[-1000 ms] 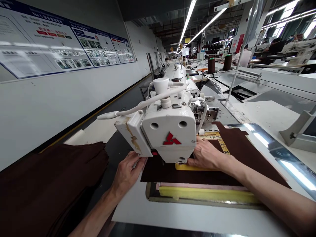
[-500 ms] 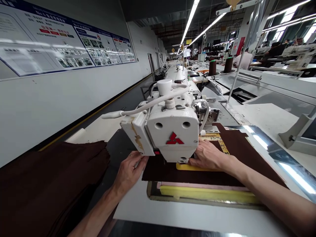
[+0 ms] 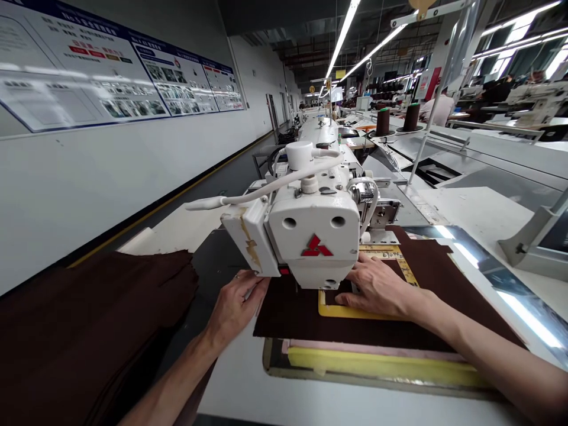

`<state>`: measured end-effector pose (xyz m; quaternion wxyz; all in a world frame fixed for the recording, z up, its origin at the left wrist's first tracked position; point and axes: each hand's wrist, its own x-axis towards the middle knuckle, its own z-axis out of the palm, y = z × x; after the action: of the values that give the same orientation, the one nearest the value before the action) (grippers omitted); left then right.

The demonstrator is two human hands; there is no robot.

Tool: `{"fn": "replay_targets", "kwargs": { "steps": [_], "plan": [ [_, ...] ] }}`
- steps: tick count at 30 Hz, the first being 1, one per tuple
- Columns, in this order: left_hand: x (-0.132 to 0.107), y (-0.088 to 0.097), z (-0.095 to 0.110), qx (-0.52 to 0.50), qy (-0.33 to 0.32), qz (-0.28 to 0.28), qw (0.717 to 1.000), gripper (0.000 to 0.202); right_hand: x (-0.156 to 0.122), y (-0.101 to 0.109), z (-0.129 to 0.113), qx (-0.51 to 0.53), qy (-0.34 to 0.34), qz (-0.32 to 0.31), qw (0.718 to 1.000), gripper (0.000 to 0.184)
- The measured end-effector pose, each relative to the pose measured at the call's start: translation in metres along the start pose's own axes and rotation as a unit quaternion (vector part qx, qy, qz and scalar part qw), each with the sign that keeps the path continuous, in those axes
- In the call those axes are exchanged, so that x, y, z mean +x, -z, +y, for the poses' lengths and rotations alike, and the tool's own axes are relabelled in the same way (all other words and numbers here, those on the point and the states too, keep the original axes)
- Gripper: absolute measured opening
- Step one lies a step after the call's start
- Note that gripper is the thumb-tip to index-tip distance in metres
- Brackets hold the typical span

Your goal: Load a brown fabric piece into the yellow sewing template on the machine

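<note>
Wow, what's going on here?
A person is working at an industrial sewing machine. Their right hand is pressing on dark brown fabric laid over a yellow-edged template, right beside the machine's head. Their left hand sits by the fabric's edge. More brown fabric is piled to the left.

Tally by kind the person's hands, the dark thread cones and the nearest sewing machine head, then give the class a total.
Hands: 2 (left hand, right hand)
Thread cones: 2 (left cone, right cone)
Sewing machine head: 1
Total: 5
</note>
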<state>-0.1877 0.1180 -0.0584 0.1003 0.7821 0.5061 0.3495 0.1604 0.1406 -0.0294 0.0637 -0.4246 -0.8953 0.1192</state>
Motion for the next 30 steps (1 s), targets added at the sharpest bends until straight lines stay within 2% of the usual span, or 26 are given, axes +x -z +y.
{"fn": "replay_targets", "kwargs": {
  "steps": [6, 15, 23, 30],
  "plan": [
    [0.001, 0.002, 0.004, 0.001, -0.001, -0.002, 1.0, 0.027, -0.008, -0.007, -0.005, 0.0, 0.022, 0.022, 1.0, 0.048],
    [-0.002, 0.0, 0.003, -0.004, -0.004, -0.007, 1.0, 0.026, -0.021, -0.009, -0.018, -0.01, 0.014, 0.036, 0.999, 0.039],
    [-0.001, 0.0, 0.0, 0.004, -0.012, -0.014, 1.0, 0.027, -0.031, -0.009, -0.029, -0.001, 0.011, 0.023, 1.0, 0.046],
    [-0.001, 0.0, 0.004, -0.013, 0.008, -0.014, 1.0, 0.027, -0.043, -0.01, -0.036, 0.023, 0.006, 0.01, 1.0, 0.052]
  ]
}}
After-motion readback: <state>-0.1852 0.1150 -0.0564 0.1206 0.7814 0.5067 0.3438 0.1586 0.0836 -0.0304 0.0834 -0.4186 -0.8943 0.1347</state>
